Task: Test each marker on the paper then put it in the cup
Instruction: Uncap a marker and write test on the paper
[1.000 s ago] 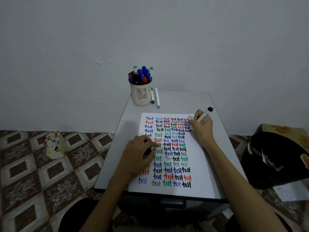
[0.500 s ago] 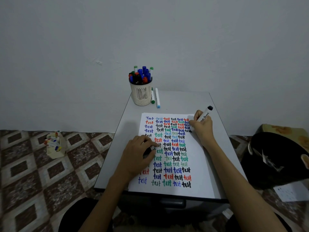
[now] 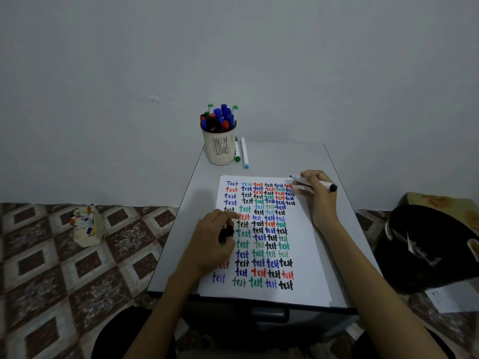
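Holding a black marker (image 3: 315, 183) by the paper (image 3: 305, 255), right hand (image 3: 320, 200) gripping.
Test looks done; left hand (image 3: 210, 244) grips the cap (image 3: 226, 233): recap, then cup (image 3: 219, 149).

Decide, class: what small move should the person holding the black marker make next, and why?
Probably cap it. The right hand holds the black marker nearly flat, tip bare at the top edge of the paper; the left hand grips what looks like its cap.

the paper (image 3: 305, 255) carries the handwritten word "test" over and over in rows, in blue, red, black and green; the top-left one reads "Test". print on the markers is too small to read.
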